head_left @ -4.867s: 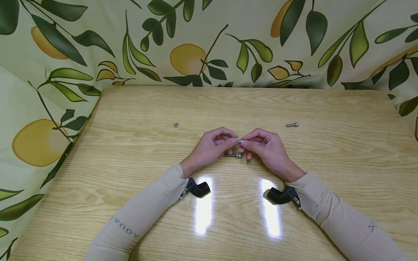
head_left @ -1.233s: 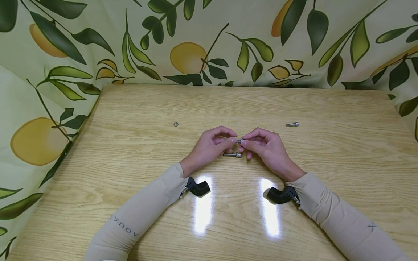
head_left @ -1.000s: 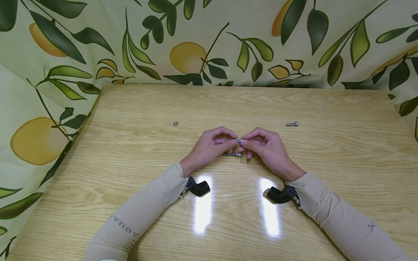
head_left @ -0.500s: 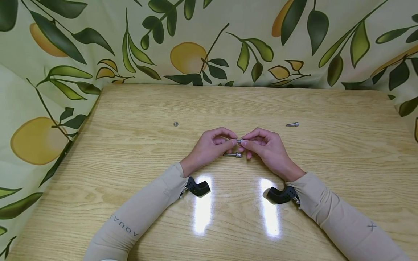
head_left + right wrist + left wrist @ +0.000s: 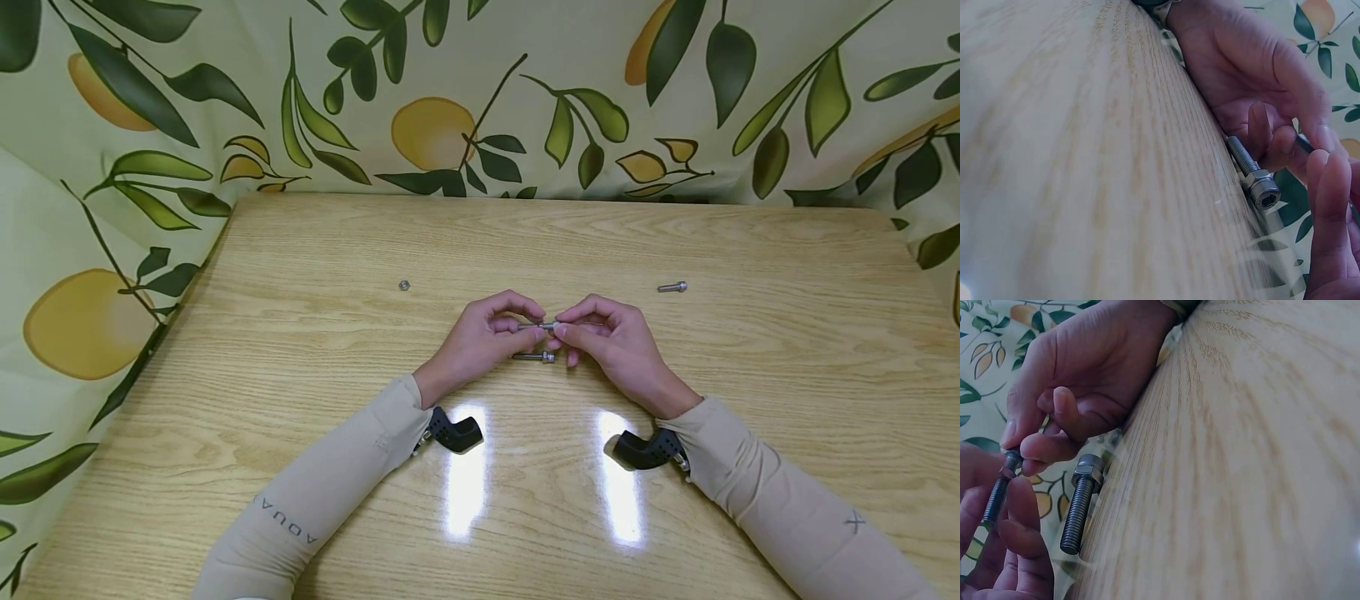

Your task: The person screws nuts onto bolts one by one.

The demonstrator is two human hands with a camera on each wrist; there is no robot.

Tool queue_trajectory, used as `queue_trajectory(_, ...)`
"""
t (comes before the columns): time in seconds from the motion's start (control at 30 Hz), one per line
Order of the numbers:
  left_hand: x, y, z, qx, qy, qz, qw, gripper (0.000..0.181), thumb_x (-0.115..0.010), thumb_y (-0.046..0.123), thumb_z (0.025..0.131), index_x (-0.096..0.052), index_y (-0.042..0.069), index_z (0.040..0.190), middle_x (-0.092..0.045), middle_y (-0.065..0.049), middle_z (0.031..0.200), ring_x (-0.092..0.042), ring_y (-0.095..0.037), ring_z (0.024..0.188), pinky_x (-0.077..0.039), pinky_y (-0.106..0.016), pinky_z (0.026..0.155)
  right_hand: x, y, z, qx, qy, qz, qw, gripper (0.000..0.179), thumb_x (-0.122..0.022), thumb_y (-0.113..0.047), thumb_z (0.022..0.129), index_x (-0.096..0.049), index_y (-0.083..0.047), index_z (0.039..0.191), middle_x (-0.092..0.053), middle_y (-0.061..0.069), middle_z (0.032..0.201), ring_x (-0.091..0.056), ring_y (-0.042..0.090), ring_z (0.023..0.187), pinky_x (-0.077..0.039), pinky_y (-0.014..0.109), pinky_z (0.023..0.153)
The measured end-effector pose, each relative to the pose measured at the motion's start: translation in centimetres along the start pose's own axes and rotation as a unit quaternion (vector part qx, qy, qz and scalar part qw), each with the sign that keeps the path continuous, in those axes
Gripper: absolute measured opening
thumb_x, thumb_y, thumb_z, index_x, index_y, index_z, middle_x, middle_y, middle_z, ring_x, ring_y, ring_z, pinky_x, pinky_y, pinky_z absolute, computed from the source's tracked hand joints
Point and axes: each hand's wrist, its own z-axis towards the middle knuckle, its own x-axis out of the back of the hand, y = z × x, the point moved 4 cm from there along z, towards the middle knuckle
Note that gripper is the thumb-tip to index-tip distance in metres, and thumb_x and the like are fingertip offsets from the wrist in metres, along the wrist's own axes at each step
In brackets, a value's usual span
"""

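Observation:
My right hand (image 5: 618, 346) pinches the head of a metal socket-head bolt (image 5: 995, 500) between thumb and index finger. The bolt lies level, its threaded end pointing toward my left hand (image 5: 480, 340). A small hex nut (image 5: 1008, 471) sits on the thread close to the head, with my left thumb and index fingertips on either side of it. Just below both hands in the head view, another bolt (image 5: 528, 357) lies on the table with a nut (image 5: 1087, 474) up against its head.
A loose hex nut (image 5: 404, 285) lies farther back on the wooden table (image 5: 337, 250), to the left. At the back right lies a single bolt (image 5: 672, 287). A cloth (image 5: 570, 50) printed with leaves and fruit hangs behind the table.
My left thumb and index finger shift about the nut and now stand slightly farther apart, showing more of the bolt's shank. My right hand stays put; the things on the table have not moved.

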Motion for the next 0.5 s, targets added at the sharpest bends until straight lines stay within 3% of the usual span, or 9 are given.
queue_trajectory(0.27, -0.02, 0.09, -0.01, -0.003, 0.002, 0.006, 1.0, 0.017, -0.069, 0.022, 0.101, -0.071, 0.012, 0.114, -0.073, -0.009, 0.082, -0.065, -0.012, 0.074, -0.048, -0.022, 0.067, -0.01, -0.05, 0.02, 0.003, -0.001, 0.005, 1.0, 0.012, -0.067, -0.005, 0.099, -0.067, 0.002, 0.109, -0.08, 0.003, 0.087, -0.066, 0.015, 0.061, -0.058, 0.028, 0.062)
queue_trajectory(0.5, -0.08, 0.01, 0.05, 0.005, -0.006, -0.008, 0.9999, 0.02, -0.071, 0.019, 0.099, -0.069, 0.009, 0.116, -0.076, -0.01, 0.105, -0.071, -0.011, 0.082, -0.057, -0.023, 0.074, 0.01, 0.03, -0.02, 0.001, 0.0, 0.011, 0.9999, 0.01, -0.067, -0.004, 0.099, -0.067, 0.002, 0.108, -0.079, 0.002, 0.088, -0.067, 0.013, 0.062, -0.058, 0.028, 0.062)
